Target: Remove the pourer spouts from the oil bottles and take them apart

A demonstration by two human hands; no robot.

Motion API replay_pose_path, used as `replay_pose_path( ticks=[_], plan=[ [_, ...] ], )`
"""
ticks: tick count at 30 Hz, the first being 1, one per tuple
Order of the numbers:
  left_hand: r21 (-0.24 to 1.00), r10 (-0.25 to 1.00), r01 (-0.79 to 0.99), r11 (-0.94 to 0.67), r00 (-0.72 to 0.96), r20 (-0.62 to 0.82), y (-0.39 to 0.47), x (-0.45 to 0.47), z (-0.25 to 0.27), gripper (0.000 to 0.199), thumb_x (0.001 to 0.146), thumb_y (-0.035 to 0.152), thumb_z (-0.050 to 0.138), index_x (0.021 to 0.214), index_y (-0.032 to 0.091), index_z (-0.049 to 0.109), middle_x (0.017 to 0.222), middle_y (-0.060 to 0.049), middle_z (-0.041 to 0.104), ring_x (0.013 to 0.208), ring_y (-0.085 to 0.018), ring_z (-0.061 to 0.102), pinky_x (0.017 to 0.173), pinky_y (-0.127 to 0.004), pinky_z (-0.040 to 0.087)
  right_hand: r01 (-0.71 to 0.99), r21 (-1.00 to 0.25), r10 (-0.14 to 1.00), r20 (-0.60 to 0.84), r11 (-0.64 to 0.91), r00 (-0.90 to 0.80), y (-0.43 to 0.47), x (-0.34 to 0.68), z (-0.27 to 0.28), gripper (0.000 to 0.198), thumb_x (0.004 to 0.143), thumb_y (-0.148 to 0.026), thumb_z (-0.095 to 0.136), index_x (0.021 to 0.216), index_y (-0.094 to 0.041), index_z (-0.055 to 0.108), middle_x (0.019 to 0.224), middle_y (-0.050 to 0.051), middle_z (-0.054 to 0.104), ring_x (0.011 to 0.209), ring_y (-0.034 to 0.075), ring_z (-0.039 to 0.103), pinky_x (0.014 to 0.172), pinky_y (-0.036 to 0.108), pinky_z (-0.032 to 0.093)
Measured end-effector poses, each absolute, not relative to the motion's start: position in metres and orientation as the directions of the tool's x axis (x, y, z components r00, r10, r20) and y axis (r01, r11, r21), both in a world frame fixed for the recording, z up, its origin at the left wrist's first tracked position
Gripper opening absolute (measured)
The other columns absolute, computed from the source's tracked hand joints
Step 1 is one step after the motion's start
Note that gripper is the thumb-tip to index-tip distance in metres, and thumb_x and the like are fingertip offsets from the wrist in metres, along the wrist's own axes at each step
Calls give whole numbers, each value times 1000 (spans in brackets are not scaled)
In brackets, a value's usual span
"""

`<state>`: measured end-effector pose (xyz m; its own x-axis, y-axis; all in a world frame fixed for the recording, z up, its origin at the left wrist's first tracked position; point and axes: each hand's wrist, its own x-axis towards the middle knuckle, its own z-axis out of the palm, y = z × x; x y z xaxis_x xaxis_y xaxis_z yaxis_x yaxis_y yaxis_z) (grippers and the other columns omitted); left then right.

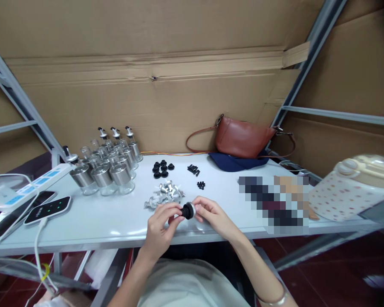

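My left hand [163, 226] pinches the black ribbed stopper end of a bottle pourer [188, 211] just above the table's front edge. On the other side, the fingers of my right hand [213, 215] close around its silver rim. Behind my hands lies a pile of silver pourer spouts [168, 192]. Several black rubber stoppers [160, 169] sit in a group farther back. To their right are small black strips [194, 169] and a cluster of tiny black caps [201, 185].
Glass bottles with metal sleeves [104, 181] stand at the left, some with pourers fitted. Nearer are a power strip [35, 187] and a white-edged device [47, 209] with a cable. A brown bag [243, 138], dark blue cap [236, 163] and dotted container [348, 192] occupy the right.
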<state>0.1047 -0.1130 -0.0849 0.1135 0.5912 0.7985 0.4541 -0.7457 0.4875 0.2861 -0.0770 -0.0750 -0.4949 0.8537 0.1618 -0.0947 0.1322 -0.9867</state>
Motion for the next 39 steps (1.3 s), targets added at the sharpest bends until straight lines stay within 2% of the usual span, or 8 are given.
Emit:
replay_pose_path(
  ticks=[5, 10, 23, 31, 36, 39],
  plan=[
    [599, 673, 415, -685, 45, 739, -112, 103, -85, 4, 83, 13, 60, 82, 18, 59, 89, -4, 65, 76, -13, 61, 71, -24, 48, -130, -980, 876, 194, 152, -441, -78, 284, -75, 36, 75, -53, 66, 79, -19, 55, 62, -2, 58, 60, 12, 52, 63, 26, 39],
    [668, 718, 365, -648, 0, 696, -111, 102, -87, 4, 83, 15, 60, 81, 18, 60, 88, -4, 65, 83, -15, 61, 77, -25, 48, -188, -973, 891, 203, 136, -407, -78, 284, -79, 29, 72, -44, 72, 77, -19, 58, 73, 0, 66, 67, 13, 58, 68, 27, 43],
    [786, 803, 250, -565, -53, 593, -109, 102, -90, 4, 83, 21, 60, 79, 18, 61, 86, -4, 64, 87, -17, 59, 80, -27, 46, -202, -931, 866, 359, 305, -348, -72, 284, -91, 18, 72, -34, 75, 76, -22, 63, 79, 1, 65, 79, 15, 60, 77, 29, 43],
    [847, 827, 107, -521, -184, 532, -107, 100, -88, 12, 82, 29, 61, 80, 18, 60, 87, -4, 63, 83, -15, 59, 73, -23, 48, -213, -939, 926, 313, 269, -210, -73, 287, -83, 29, 68, -44, 76, 74, -21, 59, 75, 0, 61, 70, 14, 55, 67, 26, 42],
    [826, 788, 157, -541, -249, 563, -102, 94, -68, 14, 84, 31, 59, 84, 17, 62, 91, -6, 64, 72, -14, 58, 61, -23, 45, -157, -965, 951, 241, 212, -195, -75, 286, -77, 31, 72, -49, 70, 81, -21, 59, 73, 0, 62, 69, 15, 56, 68, 27, 43],
    [761, 740, 340, -552, -221, 635, -85, 86, -34, 14, 85, 29, 56, 88, 18, 64, 92, -4, 67, 71, -13, 57, 66, -24, 45, -143, -971, 958, 216, 191, -187, -75, 285, -78, 32, 73, -50, 68, 84, -21, 60, 73, 0, 63, 73, 16, 58, 71, 28, 44]
  ],
)
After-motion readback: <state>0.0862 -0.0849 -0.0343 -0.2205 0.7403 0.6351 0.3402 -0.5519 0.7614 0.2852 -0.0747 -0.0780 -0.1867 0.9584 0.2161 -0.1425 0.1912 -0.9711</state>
